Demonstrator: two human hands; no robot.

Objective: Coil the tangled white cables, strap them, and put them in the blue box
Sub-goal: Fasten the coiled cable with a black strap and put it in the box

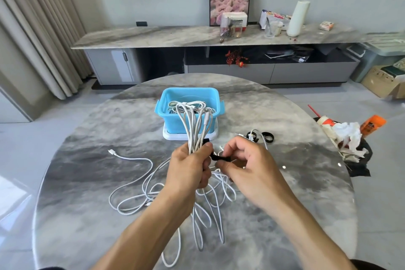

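Note:
My left hand [188,166] grips a bundle of looped white cable [197,129] at its middle, held above the table in front of the blue box [173,120]. Loops of the bundle stick up past the box and hang down below my fist. A black strap [220,158] runs from the bundle to my right hand [245,160], which pinches its free end. The blue box stands on its white lid and holds other coiled white cables [188,105]. More tangled white cable [135,173] lies on the table to the left and under my hands.
Spare black straps [267,137] and a small connector lie right of the box. Crumpled paper, a black bag and an orange bottle [372,124] sit at the round marble table's right edge. A long sideboard stands behind.

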